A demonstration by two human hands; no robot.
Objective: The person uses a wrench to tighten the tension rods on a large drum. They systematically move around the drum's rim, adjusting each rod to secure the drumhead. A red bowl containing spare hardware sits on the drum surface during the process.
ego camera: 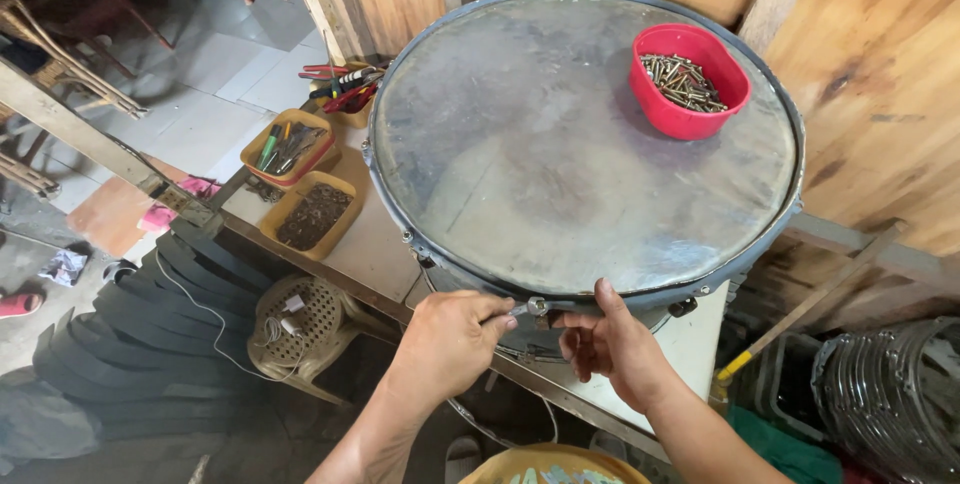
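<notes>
Pinching a small wrench point(517, 310) in the left hand point(452, 341), the right hand point(612, 344) steadying a tension bolt point(538, 306), the person tightens the drum point(585, 139) hoop's near edge; other lugs look fitted.

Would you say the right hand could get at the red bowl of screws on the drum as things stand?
Probably yes. The red bowl sits on the drum head's far right side with only bare skin before it. The right hand is at the near rim, busy alongside the left hand, so it must let go first.
</notes>
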